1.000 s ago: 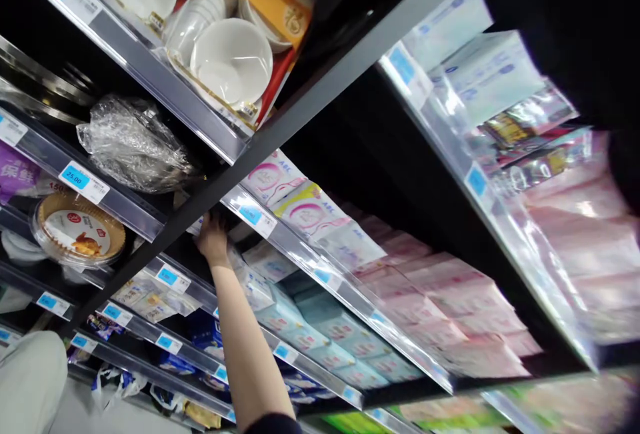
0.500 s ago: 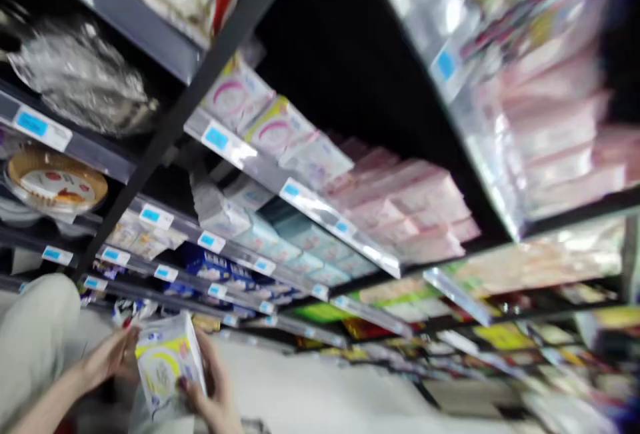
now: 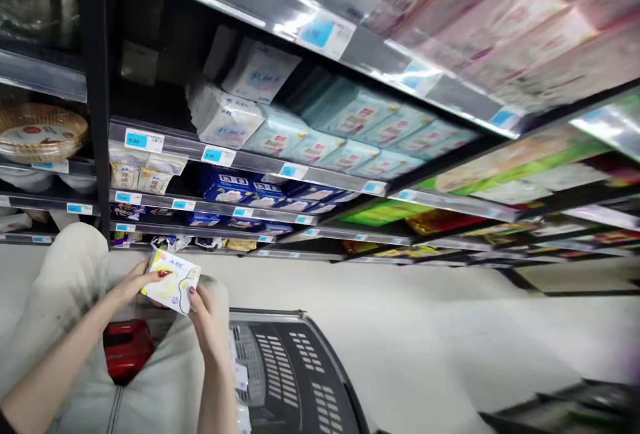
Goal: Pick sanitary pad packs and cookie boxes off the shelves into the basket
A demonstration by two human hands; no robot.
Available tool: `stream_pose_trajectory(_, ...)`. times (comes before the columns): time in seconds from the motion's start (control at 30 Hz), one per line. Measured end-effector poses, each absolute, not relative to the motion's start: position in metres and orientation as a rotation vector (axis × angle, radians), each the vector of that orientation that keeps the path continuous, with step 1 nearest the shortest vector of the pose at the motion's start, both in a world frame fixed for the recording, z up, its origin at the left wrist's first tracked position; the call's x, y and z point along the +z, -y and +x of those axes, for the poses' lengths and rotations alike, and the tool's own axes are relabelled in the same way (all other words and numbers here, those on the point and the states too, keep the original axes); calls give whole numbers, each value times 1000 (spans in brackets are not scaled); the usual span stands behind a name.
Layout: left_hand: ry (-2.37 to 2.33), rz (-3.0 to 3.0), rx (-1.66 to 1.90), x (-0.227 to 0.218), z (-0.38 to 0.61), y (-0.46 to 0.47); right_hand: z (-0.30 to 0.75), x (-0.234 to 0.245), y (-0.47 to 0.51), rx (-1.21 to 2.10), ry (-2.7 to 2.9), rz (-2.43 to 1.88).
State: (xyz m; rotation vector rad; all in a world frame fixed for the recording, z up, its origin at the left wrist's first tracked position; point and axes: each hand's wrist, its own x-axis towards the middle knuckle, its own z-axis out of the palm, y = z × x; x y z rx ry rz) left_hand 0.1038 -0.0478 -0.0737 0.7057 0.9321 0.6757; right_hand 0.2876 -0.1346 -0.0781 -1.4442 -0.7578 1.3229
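Observation:
Above my lap is a white-and-yellow box (image 3: 176,282) marked ABC, which looks like a pack of sanitary pads. My left hand (image 3: 134,283) grips its left side, with the thumb across the front face. On the right lower edge, my right hand (image 3: 204,309) holds it too, thumb in front. The fingers behind the box are hidden. Both hands have dark red nails. My knees in light trousers (image 3: 75,287) are bent on either side, and a red object (image 3: 126,349) lies between them.
Ahead are shelves with price tags (image 3: 220,155), holding light-blue packs (image 3: 320,146), white packs (image 3: 227,117) and dark blue packs (image 3: 227,187). Pink packs (image 3: 500,31) fill the upper right. A dark slotted basket (image 3: 300,381) stands on the pale floor (image 3: 410,334) beside my right leg.
My view has turned, so the shelves look more level and the basket has come into sight. The box has tilted flatter, with both hands still on it.

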Motion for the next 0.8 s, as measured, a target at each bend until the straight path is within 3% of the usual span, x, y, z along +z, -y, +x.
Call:
stream_pose_trajectory(0.4, -1005, 868, 631, -76, 107, 45, 288, -99, 132, 1362, 692, -1390)
stream_pose_trajectory(0.8, -486, 1212, 678, -84, 90, 38, 310, -85, 151, 1153, 1037, -1147)
